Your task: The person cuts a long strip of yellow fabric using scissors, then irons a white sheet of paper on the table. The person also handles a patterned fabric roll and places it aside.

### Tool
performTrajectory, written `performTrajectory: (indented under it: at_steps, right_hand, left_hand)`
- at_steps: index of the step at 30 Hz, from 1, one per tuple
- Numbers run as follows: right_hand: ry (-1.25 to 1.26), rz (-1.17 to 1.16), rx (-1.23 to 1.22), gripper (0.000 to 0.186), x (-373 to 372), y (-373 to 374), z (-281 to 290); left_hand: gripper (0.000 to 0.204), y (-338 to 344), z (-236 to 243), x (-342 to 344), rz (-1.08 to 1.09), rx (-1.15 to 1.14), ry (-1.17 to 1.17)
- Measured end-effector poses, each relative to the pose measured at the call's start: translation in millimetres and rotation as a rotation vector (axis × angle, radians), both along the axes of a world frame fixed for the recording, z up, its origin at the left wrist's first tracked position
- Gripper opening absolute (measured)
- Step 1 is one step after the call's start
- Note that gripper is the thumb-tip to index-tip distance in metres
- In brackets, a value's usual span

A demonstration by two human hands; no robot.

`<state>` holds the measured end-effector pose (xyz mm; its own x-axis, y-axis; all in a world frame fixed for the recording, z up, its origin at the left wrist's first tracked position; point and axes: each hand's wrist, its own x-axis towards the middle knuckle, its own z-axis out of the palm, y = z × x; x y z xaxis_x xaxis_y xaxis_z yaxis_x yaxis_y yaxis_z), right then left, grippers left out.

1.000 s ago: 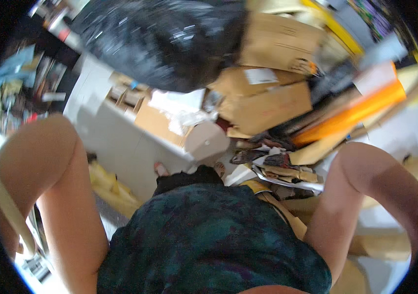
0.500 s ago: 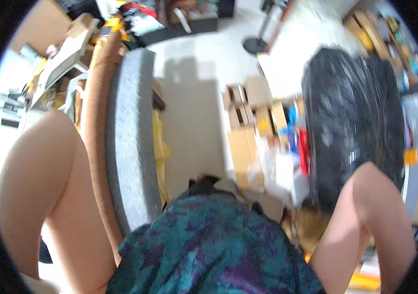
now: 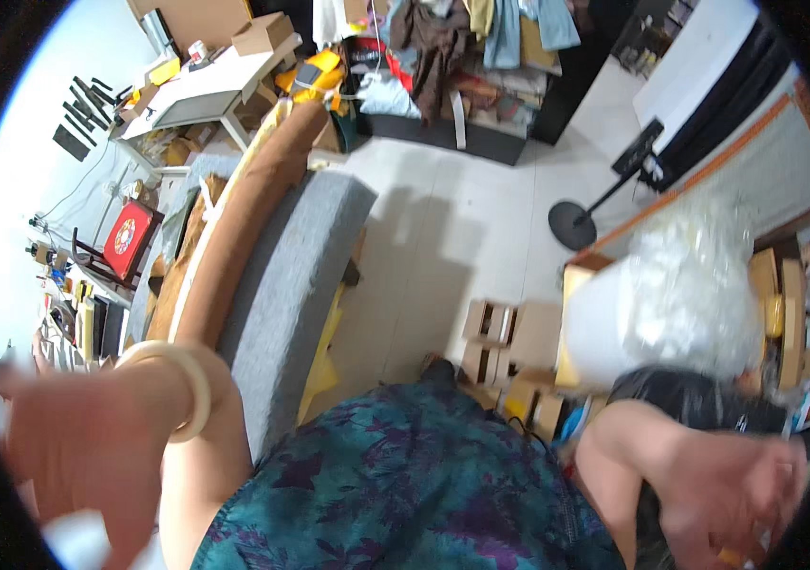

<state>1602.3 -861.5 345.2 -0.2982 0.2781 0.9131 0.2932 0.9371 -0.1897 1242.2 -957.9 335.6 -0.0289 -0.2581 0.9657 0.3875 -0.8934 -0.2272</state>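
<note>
My left hand (image 3: 87,442), with a cream bangle (image 3: 198,389) at the wrist, hangs at the lower left. It is smeared by motion; thumb and fingers look spread apart, and nothing shows in them. A brown fabric roll (image 3: 248,233) and a long grey felt-like roll (image 3: 296,285) lie just right of that arm. At the lower right, my right hand (image 3: 733,489) is over a black plastic-wrapped bundle (image 3: 685,394). Its fingers look bent but are blurred, so whether they grip anything cannot be made out.
Cardboard boxes (image 3: 533,332) stand right of the tiled walkway (image 3: 414,256). Beyond them is a clear-plastic-wrapped bundle (image 3: 690,285). Farther off are a black round-based stand (image 3: 573,225), a black shelf (image 3: 443,133) heaped with clothes, a white table (image 3: 225,81) and a red-seated chair (image 3: 130,242).
Both hands have come into view, where only bent arms showed before. The view has shifted toward the far end of the room, and the rolls and bundles now appear at a different angle.
</note>
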Motion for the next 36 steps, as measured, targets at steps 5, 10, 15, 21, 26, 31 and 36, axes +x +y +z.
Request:
performTrajectory:
  at_steps: [5,10,15,21,26,31,36]
  right_hand:
    - [-0.075,0.230,-0.056,0.026,-28.4,149.8,-22.4]
    - [-0.279,0.293,0.055,0.022,-54.1,264.2,-22.0]
    - [-0.447,0.555,0.184,0.019,-111.7,399.2,-29.5]
    - [-0.546,0.709,0.248,0.016,-172.2,556.6,-35.8]
    - [-0.483,0.681,-0.034,0.016,-239.5,700.9,-98.7]
    - [-0.261,0.387,-0.799,0.007,-306.2,835.3,-244.4]
    - [-0.438,0.569,-0.661,0.028,-419.6,920.1,-295.1]
  left_hand:
    - [0.026,128.0,-135.2,-25.1,0.416,-0.923,-0.759]
    - [0.016,240.0,-271.2,-93.6,0.372,-1.235,-1.068]
    - [0.015,347.5,-293.8,-162.5,0.463,-1.203,-1.165]
    - [0.021,546.1,-306.4,-198.8,0.414,-1.256,-1.050]
    - [0.018,632.2,-328.3,-257.1,0.476,-1.207,-1.188]
    - [0.012,663.9,-339.2,-280.2,0.549,-1.138,-1.440]
    - [0.010,671.3,-366.1,-317.7,0.624,-1.029,-1.603]
